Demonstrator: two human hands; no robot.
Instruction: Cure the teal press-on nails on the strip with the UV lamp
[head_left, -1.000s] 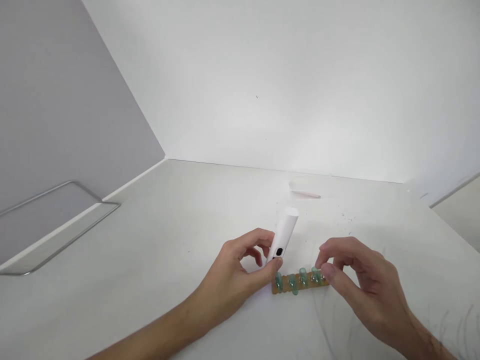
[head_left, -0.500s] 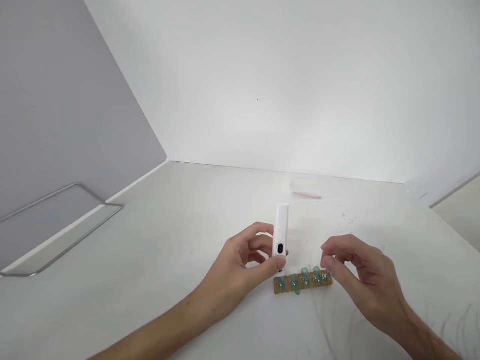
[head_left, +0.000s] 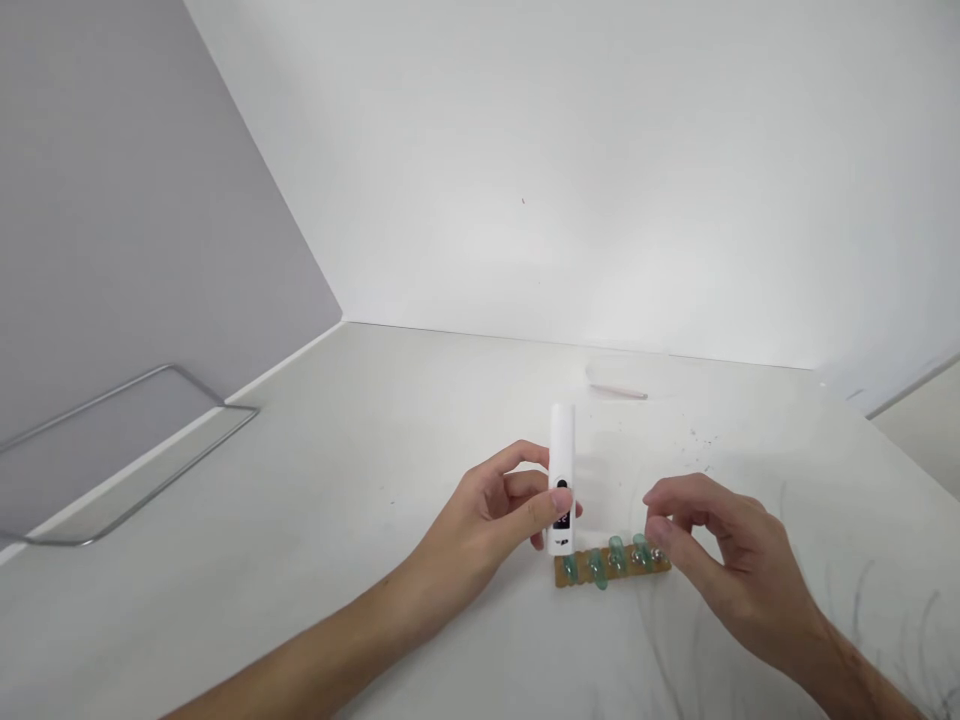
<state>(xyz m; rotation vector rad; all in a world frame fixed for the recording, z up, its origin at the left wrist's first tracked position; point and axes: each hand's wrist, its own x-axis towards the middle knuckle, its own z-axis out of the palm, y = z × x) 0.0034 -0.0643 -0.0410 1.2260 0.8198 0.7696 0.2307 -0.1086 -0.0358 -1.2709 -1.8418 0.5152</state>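
Observation:
My left hand (head_left: 502, 505) is wrapped around a slim white handheld device (head_left: 562, 440), held upright, with its thumb on the front. A black button and a small lit display (head_left: 561, 520) show beside that thumb. Just below the device's lower end lies a brown strip (head_left: 626, 572) bearing several translucent green nail tips (head_left: 597, 568) in a row, with silvery spots between them. Near the strip's right end hovers my right hand (head_left: 720, 550), fingers curled, thumb and index tips slightly apart. Nothing shows between them.
Behind the device, a thin pinkish stick (head_left: 619, 391) lies near the back wall. Small dark specks (head_left: 703, 440) are scattered on the white tabletop (head_left: 322, 460). At the left a bent metal wire frame (head_left: 172, 480) reaches over the surface beside a grey panel.
My left thumb has moved up over the button area, and the display below it now shows lit. The device's lower end has come nearer the strip in view. My right hand stays almost still.

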